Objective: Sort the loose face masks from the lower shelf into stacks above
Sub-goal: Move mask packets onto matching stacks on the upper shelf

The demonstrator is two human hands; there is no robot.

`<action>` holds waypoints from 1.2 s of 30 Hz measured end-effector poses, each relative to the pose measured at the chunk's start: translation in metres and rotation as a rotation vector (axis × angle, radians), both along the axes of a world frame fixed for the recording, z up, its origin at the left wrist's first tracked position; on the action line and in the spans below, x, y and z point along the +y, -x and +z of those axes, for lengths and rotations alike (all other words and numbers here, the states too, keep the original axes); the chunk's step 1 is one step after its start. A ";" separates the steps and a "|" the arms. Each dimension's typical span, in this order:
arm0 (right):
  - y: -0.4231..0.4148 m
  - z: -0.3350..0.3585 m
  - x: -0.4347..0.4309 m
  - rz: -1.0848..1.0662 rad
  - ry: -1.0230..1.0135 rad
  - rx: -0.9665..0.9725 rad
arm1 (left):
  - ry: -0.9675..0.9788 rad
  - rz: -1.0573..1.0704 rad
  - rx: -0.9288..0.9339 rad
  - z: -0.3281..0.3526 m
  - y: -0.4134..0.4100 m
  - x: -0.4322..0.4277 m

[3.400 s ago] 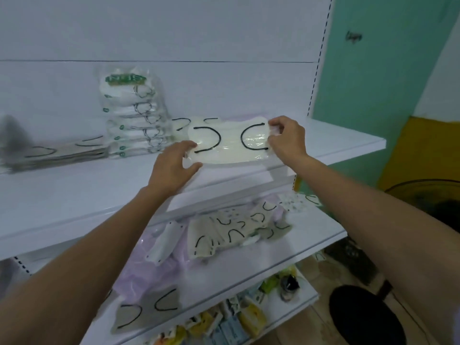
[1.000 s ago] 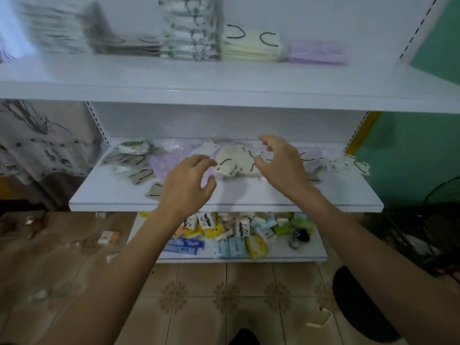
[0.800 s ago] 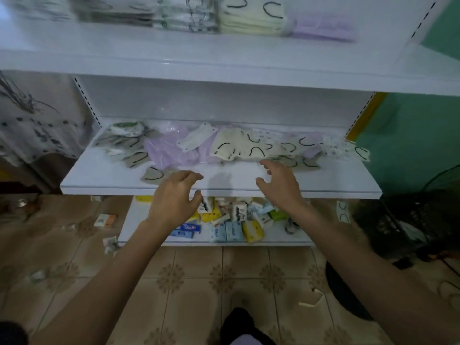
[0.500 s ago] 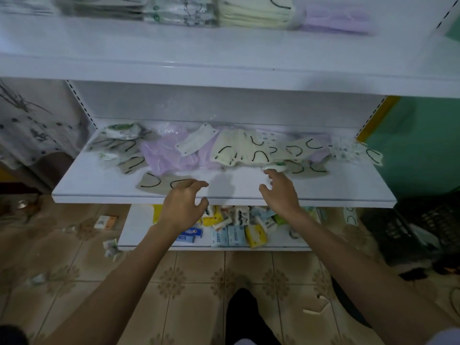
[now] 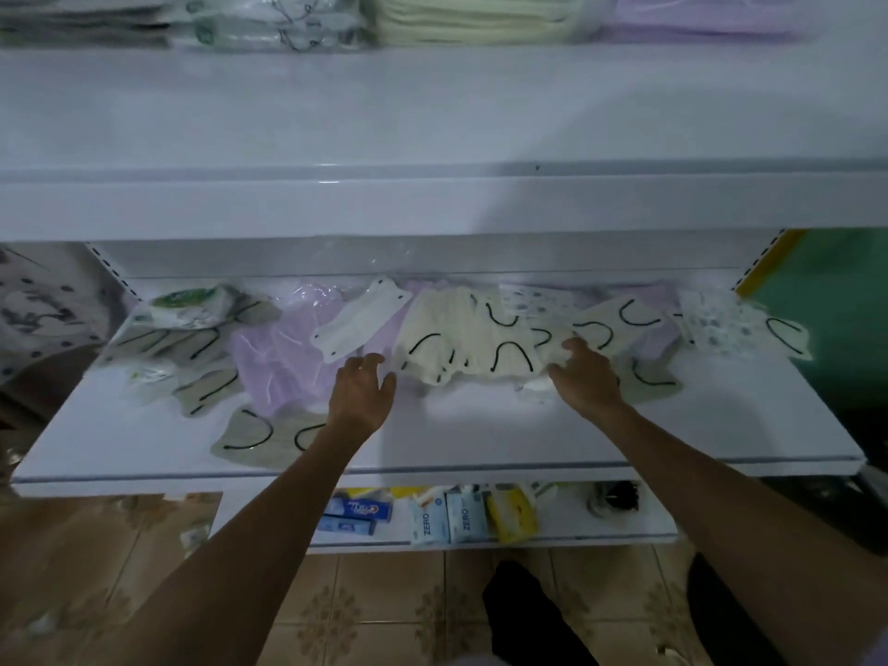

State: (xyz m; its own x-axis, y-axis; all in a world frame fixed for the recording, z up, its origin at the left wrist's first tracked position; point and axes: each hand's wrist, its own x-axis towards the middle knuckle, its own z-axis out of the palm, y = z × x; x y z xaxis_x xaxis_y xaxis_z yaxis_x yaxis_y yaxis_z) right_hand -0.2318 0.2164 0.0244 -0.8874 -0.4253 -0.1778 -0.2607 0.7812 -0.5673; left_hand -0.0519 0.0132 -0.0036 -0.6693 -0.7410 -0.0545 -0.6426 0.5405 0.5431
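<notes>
White metal shelving (image 5: 432, 199) across nearly the whole frame, in three tiers, with a slotted upright (image 5: 111, 266) at the left and another at the upper right. Behind it at the right edge, a green wall (image 5: 836, 300) and a yellow strip (image 5: 773, 254). At the left edge, pale cloth (image 5: 38, 300) with dark spots. Along the bottom, brown floor tiles (image 5: 375, 612) with a floral pattern. Glares bright on the top tier, dims lower down.
</notes>
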 end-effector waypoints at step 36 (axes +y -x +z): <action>0.013 -0.069 -0.091 0.471 0.156 -0.165 | -0.403 0.199 0.043 -0.047 0.079 -0.003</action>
State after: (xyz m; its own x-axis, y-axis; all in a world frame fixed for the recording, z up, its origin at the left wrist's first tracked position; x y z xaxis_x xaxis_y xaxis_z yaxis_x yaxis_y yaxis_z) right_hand -0.2444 0.1253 -0.0447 -0.5589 -0.8043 -0.2017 -0.4609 0.5036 -0.7307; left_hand -0.1314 0.0104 -0.0501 -0.5238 -0.7808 -0.3405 -0.6851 0.1486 0.7131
